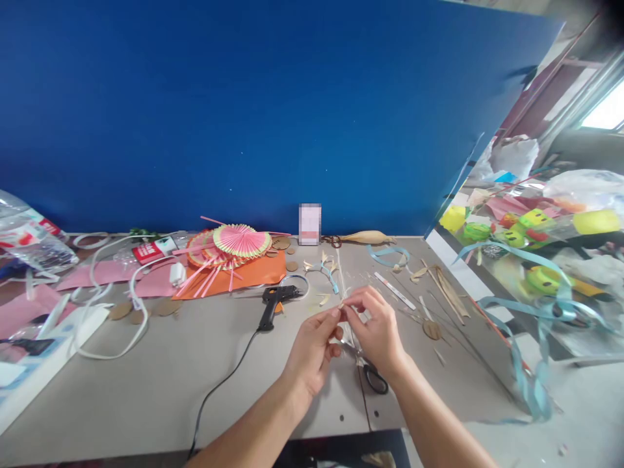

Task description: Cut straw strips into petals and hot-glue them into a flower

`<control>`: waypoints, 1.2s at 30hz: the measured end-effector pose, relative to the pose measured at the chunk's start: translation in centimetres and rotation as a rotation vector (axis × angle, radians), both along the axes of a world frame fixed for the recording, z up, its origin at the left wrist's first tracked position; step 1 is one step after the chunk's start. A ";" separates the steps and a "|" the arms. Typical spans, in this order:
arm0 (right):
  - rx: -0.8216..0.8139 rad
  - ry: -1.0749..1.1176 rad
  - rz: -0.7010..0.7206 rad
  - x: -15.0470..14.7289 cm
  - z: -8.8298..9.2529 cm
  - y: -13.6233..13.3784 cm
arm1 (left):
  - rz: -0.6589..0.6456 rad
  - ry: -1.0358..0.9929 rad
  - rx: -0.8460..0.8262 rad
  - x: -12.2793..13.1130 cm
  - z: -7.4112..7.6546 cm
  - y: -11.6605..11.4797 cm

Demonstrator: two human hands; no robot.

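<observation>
My left hand [316, 344] and my right hand [375, 325] meet above the middle of the table, fingertips pinched together. Whatever they pinch is small and mostly covered by the fingers, so its kind cannot be made out. Beneath the hands lie scissors, their black handle [375, 379] showing beside my right wrist and the blades partly hidden. To the left of my left hand rests a black glue gun [272, 304] on its side, its cord trailing to the front edge. Just beyond the fingers is a pale blue ribbon piece [332, 276] with dried husk bits.
Pink and green paper fans [242, 240] sit on orange paper [263, 272] at the back left. A white power strip [53, 364] and cables occupy the left. Husk strips [448, 292], a round wooden disc [431, 329] and blue ribbon [541, 325] lie right. A blue panel [273, 117] stands behind.
</observation>
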State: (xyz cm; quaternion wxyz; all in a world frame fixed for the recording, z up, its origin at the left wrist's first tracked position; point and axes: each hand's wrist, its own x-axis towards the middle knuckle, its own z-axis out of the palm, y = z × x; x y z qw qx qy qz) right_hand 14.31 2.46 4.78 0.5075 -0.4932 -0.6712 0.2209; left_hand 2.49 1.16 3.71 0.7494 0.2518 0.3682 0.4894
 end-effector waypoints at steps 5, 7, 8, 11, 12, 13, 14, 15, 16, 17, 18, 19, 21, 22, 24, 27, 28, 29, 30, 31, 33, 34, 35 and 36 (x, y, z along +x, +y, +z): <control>-0.093 -0.079 0.051 -0.2 -1.4 -2.6 | 0.108 -0.072 -0.155 -0.8 -1.1 -0.1; -0.300 0.064 0.088 -0.4 -2.2 -3.1 | 0.103 -0.100 -0.182 -1.1 -1.6 -0.2; -0.419 0.179 0.121 -0.6 -2.6 -3.2 | 0.096 -0.125 -0.198 -1.2 -1.7 -0.2; -0.751 0.639 0.274 -0.8 -3.3 -3.4 | 0.044 -0.234 -0.254 -1.7 -2.0 -0.3; -0.854 0.795 0.341 -0.8 -3.3 -3.4 | 0.021 -0.274 -0.274 -1.9 -2.1 -0.3; -0.959 0.936 0.413 -0.8 -3.3 -3.5 | -0.003 -0.310 -0.295 -2.1 -2.1 -0.3; -1.064 1.055 0.493 -0.8 -3.3 -3.5 | -0.027 -0.343 -0.319 -2.3 -2.1 -0.3; -1.156 1.151 0.573 -0.8 -3.2 -3.5 | -0.045 -0.372 -0.343 -2.5 -2.0 -0.3; -1.223 1.225 0.647 -0.8 -3.1 -3.5 | -0.057 -0.393 -0.365 -2.6 -2.0 -0.3; -1.261 1.278 0.709 -0.8 -3.0 -3.5 | -0.065 -0.407 -0.381 -2.8 -1.9 -0.3; -1.276 1.316 0.751 -0.8 -3.0 -3.6 | -0.070 -0.414 -0.386 -2.9 -1.8 -0.3; -1.276 1.339 0.777 -0.8 -3.0 -3.6 | -0.075 -0.418 -0.378 -3.0 -1.7 -0.3; -1.267 1.343 0.802 -0.9 -3.2 -3.7 | -0.094 -0.420 -0.318 -3.1 -1.6 -0.5; -1.264 1.327 0.806 -0.9 -3.3 -3.7 | -0.103 -0.419 -0.274 -3.1 -1.5 -0.6; -1.250 1.284 0.799 -1.1 -3.7 -4.0 | -0.101 -0.401 -0.183 -3.1 -1.4 -0.8; -1.210 1.221 0.774 -1.5 -4.0 -4.4 | -0.034 -0.341 -0.107 -3.0 -1.3 -1.0; -1.198 1.209 0.766 -1.6 -4.1 -4.6 | -0.003 -0.326 -0.101 -2.9 -1.2 -0.9; -1.187 1.202 0.758 -1.6 -4.0 -4.7 | 0.030 -0.318 -0.100 -2.9 -1.2 -0.8; -1.180 1.198 0.748 -1.7 -4.0 -4.8 | 0.064 -0.314 -0.100 -3.0 -1.2 -0.6; -1.176 1.196 0.735 -1.7 -3.8 -4.9 | 0.105 -0.309 -0.100 -3.0 -1.3 -0.5; -1.160 1.197 0.682 -1.6 -3.5 -4.9 | 0.189 -0.271 -0.081 -3.2 -1.4 -0.2; -1.136 1.200 0.638 -1.5 -3.3 -4.9 | 0.196 -0.234 -0.065 -3.2 -1.4 -0.2; -1.095 1.199 0.583 -1.5 -3.1 -4.8 | 0.164 -0.187 -0.051 -3.3 -1.4 -0.2; -1.042 1.196 0.519 -1.5 -3.0 -4.8 | 0.100 -0.136 -0.038 -3.3 -1.5 -0.4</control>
